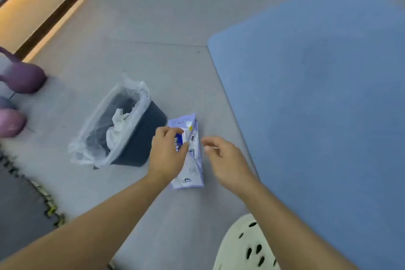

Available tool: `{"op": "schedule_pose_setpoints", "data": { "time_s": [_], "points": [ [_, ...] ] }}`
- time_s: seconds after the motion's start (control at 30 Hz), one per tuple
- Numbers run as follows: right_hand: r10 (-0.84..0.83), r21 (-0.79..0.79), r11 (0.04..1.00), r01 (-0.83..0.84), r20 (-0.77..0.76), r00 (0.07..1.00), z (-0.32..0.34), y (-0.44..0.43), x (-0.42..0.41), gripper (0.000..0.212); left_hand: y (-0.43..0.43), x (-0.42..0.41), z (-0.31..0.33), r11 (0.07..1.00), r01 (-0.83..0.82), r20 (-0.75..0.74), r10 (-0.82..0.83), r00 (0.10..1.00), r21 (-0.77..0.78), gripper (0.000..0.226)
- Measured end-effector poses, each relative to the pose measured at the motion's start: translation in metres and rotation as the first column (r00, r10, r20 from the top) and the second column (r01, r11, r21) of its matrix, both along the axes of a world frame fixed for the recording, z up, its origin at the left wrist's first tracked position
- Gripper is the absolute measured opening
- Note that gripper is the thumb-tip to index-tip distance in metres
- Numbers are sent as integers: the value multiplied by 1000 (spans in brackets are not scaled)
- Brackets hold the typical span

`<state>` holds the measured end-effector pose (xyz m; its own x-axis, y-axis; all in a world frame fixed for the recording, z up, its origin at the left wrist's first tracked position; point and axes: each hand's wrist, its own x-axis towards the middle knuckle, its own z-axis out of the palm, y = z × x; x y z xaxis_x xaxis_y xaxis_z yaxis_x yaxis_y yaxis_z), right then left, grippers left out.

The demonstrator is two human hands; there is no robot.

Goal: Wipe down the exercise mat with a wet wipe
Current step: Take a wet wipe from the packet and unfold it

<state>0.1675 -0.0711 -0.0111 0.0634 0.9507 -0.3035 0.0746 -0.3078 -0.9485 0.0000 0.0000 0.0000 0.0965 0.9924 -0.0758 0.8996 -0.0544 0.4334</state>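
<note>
A lilac pack of wet wipes point(194, 169) lies on the grey floor between a bin and the blue exercise mat point(317, 94). My left hand point(167, 151) rests on the pack's left side, its fingers pressing on the label and flap. My right hand point(225, 158) hovers just right of the pack with thumb and fingers curled close together, and whether it pinches anything is unclear. The mat fills the right side of the view and lies flat.
A dark bin point(140, 136) lined with a clear plastic bag, crumpled white tissue inside, stands left of the pack. Purple kettlebells point(22, 81) sit at the far left. A cream perforated shoe point(243, 245) shows at the bottom. A dark floor tile edge point(32, 190) runs lower left.
</note>
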Motion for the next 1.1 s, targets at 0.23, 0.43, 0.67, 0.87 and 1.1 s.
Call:
{"op": "schedule_pose_setpoints", "data": {
  "time_s": [0.23,0.43,0.67,0.87,1.1],
  "points": [
    [170,-100,977,-189,-175,970,-10,16,-37,41,13,-17,-5,868,-331,174,415,893,-369,64],
    [154,-82,982,-168,-149,977,-14,25,-38,46,11,-8,6,896,-261,325,382,865,-359,34],
    [-78,37,996,83,-119,990,8,17,5,45,7,55,41,943,-137,519,285,806,-304,12],
    [-300,199,934,298,-18,954,37,-10,83,47,-3,146,74,954,95,648,119,752,-285,16],
    [-633,306,735,605,-11,774,73,-82,185,47,-37,266,111,831,493,739,-158,655,-258,19]
  ]
}}
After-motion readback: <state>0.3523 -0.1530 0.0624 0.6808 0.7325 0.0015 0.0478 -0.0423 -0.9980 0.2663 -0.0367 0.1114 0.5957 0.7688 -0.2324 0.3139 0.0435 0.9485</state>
